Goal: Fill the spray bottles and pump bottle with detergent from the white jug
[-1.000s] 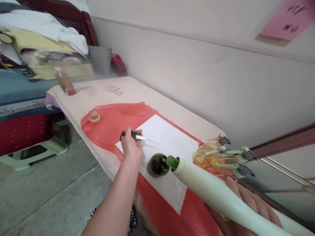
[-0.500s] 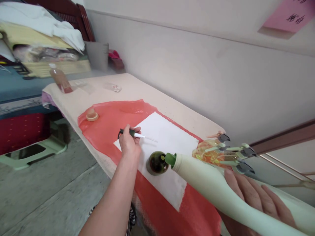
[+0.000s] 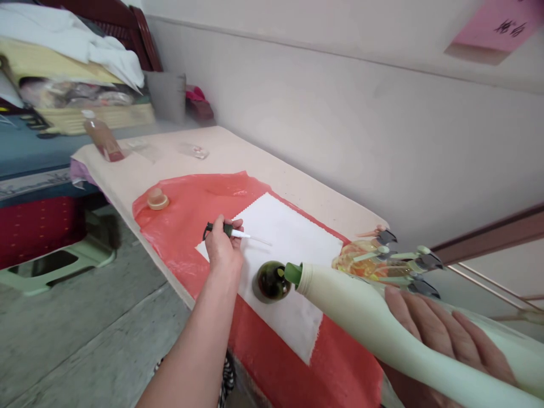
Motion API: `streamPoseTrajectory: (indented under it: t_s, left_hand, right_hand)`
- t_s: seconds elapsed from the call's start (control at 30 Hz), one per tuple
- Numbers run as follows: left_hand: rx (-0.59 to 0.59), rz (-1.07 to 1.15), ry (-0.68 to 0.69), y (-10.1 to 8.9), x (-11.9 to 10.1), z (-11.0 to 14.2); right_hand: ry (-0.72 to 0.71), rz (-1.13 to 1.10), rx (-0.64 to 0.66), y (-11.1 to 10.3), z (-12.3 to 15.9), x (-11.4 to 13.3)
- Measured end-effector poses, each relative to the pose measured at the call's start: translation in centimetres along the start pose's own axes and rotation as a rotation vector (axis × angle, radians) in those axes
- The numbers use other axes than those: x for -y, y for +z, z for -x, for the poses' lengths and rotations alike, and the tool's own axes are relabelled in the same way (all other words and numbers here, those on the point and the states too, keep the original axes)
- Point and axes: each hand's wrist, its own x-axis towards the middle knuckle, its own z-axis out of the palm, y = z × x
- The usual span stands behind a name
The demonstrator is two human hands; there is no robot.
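Note:
My left hand (image 3: 223, 246) is closed round a pump dispenser head (image 3: 228, 229) with a dark green collar, a white stem and a thin clear tube pointing right. In my right hand (image 3: 446, 331) is a large pale green jug (image 3: 348, 309), tilted with its green spout (image 3: 293, 273) at the opening of a dark green bottle (image 3: 268, 283). Whether liquid flows between them I cannot tell. The dark bottle stands on a white cloth (image 3: 293, 226) with zigzag edges. Under the cloth lies a red plastic sheet (image 3: 178, 232).
Several bottles with pump tops (image 3: 374, 255) stand at the table's right end by the wall. A gold-coloured cap (image 3: 157, 199) rests on the red sheet. A reddish-brown bottle (image 3: 104, 139) and a clear packet (image 3: 193, 150) are at the far end. A green stool (image 3: 63, 269) stands left.
Both hands, the jug and the dark bottle hold almost the same places. The view has shifted very slightly.

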Motion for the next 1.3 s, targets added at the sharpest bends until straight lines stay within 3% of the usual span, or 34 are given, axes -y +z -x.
streamPoseTrajectory:
  t_s: [1.3]
  left_hand:
    - [0.008, 0.007, -0.002, 0.0, -0.1, 0.0]
  right_hand:
    - [-0.057, 0.022, 0.006, -0.6, -0.8, -1.0]
